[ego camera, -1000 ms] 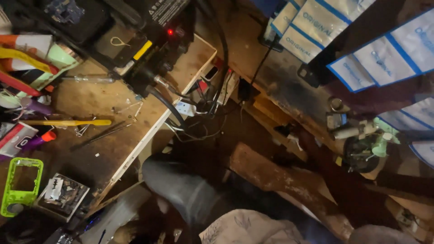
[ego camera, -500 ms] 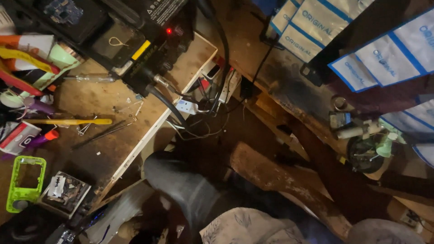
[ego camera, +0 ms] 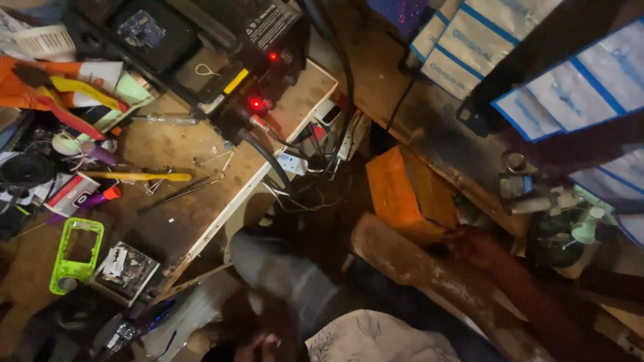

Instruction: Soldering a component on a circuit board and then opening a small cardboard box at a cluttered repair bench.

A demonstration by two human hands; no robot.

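The right hand [ego camera: 477, 247] is reaching down to the floor-level clutter beside the counter [ego camera: 201, 201], and it is resting against the lower edge of an orange block [ego camera: 409, 191] that is lying tilted just above a rough wooden log [ego camera: 429, 268]. The fingers are dark and partly hidden, so it cannot be told whether they are spread or pinching the block. The left hand [ego camera: 265, 345] is sitting low at the bottom edge of the view, blurred; its state cannot be told either. To handle the block well, the right hand should be closing over a firm corner and lifting straight, keeping clear of the tangled cables [ego camera: 302, 174] hanging from the black power unit [ego camera: 255, 74] with red lights. A green phone frame [ego camera: 75, 255] is lying on the counter, well apart.
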